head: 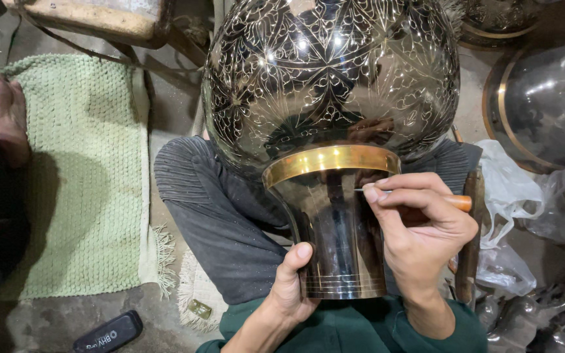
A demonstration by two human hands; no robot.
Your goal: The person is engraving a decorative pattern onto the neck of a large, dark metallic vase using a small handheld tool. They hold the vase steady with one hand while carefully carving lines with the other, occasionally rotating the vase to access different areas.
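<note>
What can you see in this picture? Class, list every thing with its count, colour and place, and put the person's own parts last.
Vase: one, dark polished metal with engraved leaf patterns and a brass band, centre, lying on the lap.
Engraving tool: one, orange handle with a thin metal tip, in the right hand, tip at the vase neck.
Mat: one, pale green, on the floor at left.
Plastic bags: a few, clear and whitish, right.
Metal vessel: one, dark with a brass rim, upper right.
Black case: one, floor at bottom left.
Foot: one, bare, far left edge.
Trousers: grey, under the vase.
Left hand: steadies the vase neck's base.
Right hand: grips the tool.
</note>
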